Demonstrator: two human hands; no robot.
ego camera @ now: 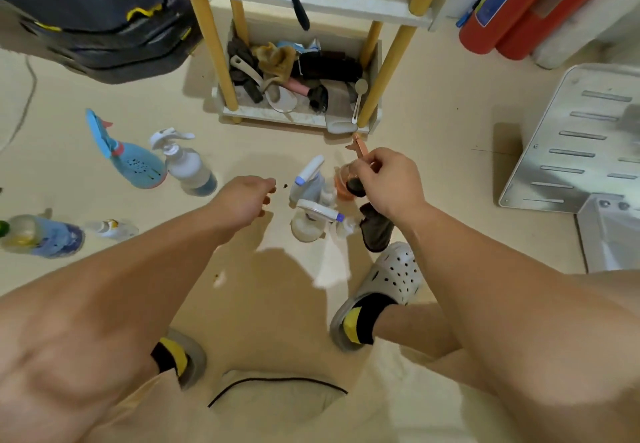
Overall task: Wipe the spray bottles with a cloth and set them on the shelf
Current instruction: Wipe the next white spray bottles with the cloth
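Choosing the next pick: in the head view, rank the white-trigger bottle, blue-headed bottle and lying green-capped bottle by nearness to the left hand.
1. White-trigger bottle, upright, just left of the left hand.
2. Blue-headed bottle, beside it, further left.
3. Lying green-capped bottle, at the far left edge.

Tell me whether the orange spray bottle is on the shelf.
No: the right hand grips the orange spray bottle and dark cloth in front of the shelf.

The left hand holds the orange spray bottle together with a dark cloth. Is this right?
No. The head view shows the right hand holding the orange spray bottle together with the dark cloth; the left hand holds nothing.
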